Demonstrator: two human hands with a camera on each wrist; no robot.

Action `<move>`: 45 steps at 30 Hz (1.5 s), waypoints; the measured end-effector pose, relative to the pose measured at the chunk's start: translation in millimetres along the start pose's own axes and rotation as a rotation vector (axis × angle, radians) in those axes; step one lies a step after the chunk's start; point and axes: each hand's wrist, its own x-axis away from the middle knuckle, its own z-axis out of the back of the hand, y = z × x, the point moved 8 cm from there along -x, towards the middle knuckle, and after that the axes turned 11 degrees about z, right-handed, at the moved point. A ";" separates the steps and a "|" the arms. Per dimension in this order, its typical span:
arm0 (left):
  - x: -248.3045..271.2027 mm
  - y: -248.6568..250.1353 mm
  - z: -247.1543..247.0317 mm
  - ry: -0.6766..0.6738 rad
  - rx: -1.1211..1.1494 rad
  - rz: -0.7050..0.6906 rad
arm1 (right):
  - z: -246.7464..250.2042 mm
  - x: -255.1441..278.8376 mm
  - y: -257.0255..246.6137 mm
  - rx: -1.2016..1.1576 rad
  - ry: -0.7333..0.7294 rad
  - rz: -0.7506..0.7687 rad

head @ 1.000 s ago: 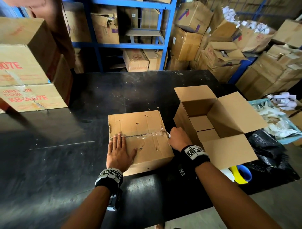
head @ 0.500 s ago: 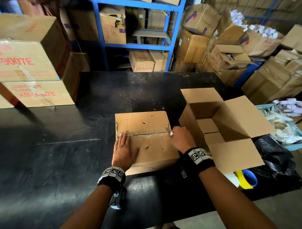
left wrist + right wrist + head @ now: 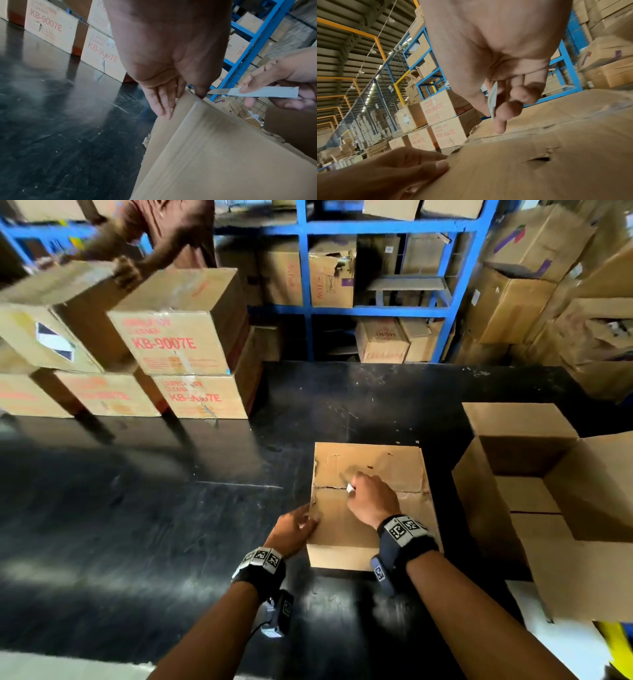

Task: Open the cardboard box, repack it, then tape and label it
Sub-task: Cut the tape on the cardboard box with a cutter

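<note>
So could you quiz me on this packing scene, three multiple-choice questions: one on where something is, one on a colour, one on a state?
1. Where is the left hand?
A. at the closed box's left edge
B. inside the open box
C. flat on the table

2. What colour is the shelf frame?
A. red
B. blue
C. green

3. What is the right hand doing?
A. resting open
B. pinching a blade
C. holding a tape roll

Answers:
1 A, its fingers wrap that edge.
2 B, blue uprights behind the table.
3 B, the left wrist view shows the blade between thumb and fingers.
</note>
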 end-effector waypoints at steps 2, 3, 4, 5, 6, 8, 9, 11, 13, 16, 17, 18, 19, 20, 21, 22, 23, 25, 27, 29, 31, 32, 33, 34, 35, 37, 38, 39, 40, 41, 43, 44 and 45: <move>0.3 4.4 1.4 -0.034 -0.016 -0.026 | -6.9 -1.5 -10.8 -0.023 -0.012 0.009; -0.7 6.0 3.4 -0.045 -0.027 -0.042 | -10.0 -3.3 -16.8 -0.035 -0.014 0.010; -1.7 7.0 4.4 -0.057 -0.043 -0.054 | -13.0 -4.6 -21.5 -0.054 -0.013 0.008; -3.6 6.1 5.7 -0.065 -0.053 -0.066 | -16.5 -6.1 -26.3 -0.076 -0.013 0.005; -5.6 4.6 6.2 -0.069 -0.064 -0.075 | -19.6 -7.5 -29.6 -0.098 -0.014 0.001; -6.8 1.0 5.4 -0.097 -0.062 -0.086 | -24.0 -8.7 -37.1 -0.126 -0.012 -0.015; -6.5 0.4 5.1 -0.114 -0.055 -0.088 | -24.5 -9.2 -40.9 -0.135 -0.005 -0.019; -7.9 -3.9 3.5 -0.130 -0.031 -0.092 | -26.6 -9.4 -47.7 -0.143 0.008 -0.029; -17.2 -16.9 -0.5 -0.133 0.003 -0.077 | -29.4 -9.6 -51.9 -0.141 0.013 -0.054; -33.6 -37.2 -10.2 -0.150 0.018 -0.055 | -32.2 -7.7 -54.8 -0.140 0.018 -0.104; -29.3 -31.4 -8.6 -0.154 0.025 -0.053 | -33.4 -7.1 -54.5 -0.143 0.018 -0.117; -29.6 -30.5 -9.0 -0.158 0.020 -0.052 | -34.7 -6.8 -54.8 -0.144 0.018 -0.129; -27.4 -26.7 -8.6 -0.165 0.010 -0.060 | -35.1 -6.6 -55.3 -0.141 0.018 -0.137; -27.5 -25.1 -8.8 -0.176 0.010 -0.067 | -35.2 -6.9 -56.9 -0.140 0.019 -0.142; -26.3 -23.7 -8.6 -0.186 0.022 -0.063 | -35.4 -7.0 -58.1 -0.139 0.018 -0.145; -28.8 -24.6 -10.3 -0.188 0.033 -0.062 | -34.7 -7.7 -58.7 -0.143 0.015 -0.145; -29.9 -26.0 -11.0 -0.188 0.032 -0.058 | -34.8 -8.2 -59.6 -0.149 0.010 -0.148; -35.2 -30.1 -14.0 -0.177 0.016 -0.072 | -35.2 -8.5 -61.0 -0.170 -0.004 -0.156; -26.1 -20.0 -9.0 -0.165 -0.001 -0.074 | -35.4 -8.5 -60.7 -0.181 -0.008 -0.158; -20.7 -13.3 -7.2 -0.158 -0.025 -0.101 | -35.8 -8.0 -60.2 -0.186 -0.011 -0.163; -18.3 -10.8 -6.0 -0.145 -0.032 -0.125 | -36.9 -7.9 -61.0 -0.193 -0.029 -0.164; -19.1 -11.5 -5.6 -0.134 -0.023 -0.132 | -37.2 -8.6 -61.4 -0.194 -0.039 -0.161; -17.6 -11.2 -4.8 -0.126 -0.020 -0.139 | -37.5 -8.7 -61.8 -0.189 -0.050 -0.160; -17.5 -10.9 -4.3 -0.114 -0.020 -0.158 | -37.3 -8.9 -62.3 -0.184 -0.062 -0.162; -16.3 -10.7 -4.3 -0.111 -0.022 -0.169 | -36.4 -8.9 -62.7 -0.181 -0.070 -0.166; -15.1 -10.8 -3.6 -0.106 -0.018 -0.171 | -35.7 -8.2 -62.0 -0.178 -0.084 -0.177; -15.3 -11.4 -3.3 -0.099 -0.017 -0.167 | -35.2 -7.1 -62.5 -0.179 -0.090 -0.179; -15.2 -11.5 -2.9 -0.092 -0.019 -0.157 | -35.6 -6.6 -62.7 -0.180 -0.097 -0.180; -15.5 -11.3 -3.0 -0.086 -0.019 -0.153 | -35.3 -5.2 -62.7 -0.180 -0.100 -0.182; -15.4 -11.1 -2.8 -0.082 -0.020 -0.147 | -35.4 -3.9 -62.9 -0.180 -0.101 -0.184; -15.5 -11.2 -3.8 -0.080 -0.022 -0.149 | -35.0 -1.3 -63.7 -0.178 -0.106 -0.181; -14.5 -10.9 -3.6 -0.081 -0.023 -0.151 | -34.8 -0.1 -64.0 -0.183 -0.109 -0.181; -13.3 -10.2 -3.1 -0.085 -0.021 -0.148 | -34.7 0.4 -64.0 -0.189 -0.112 -0.179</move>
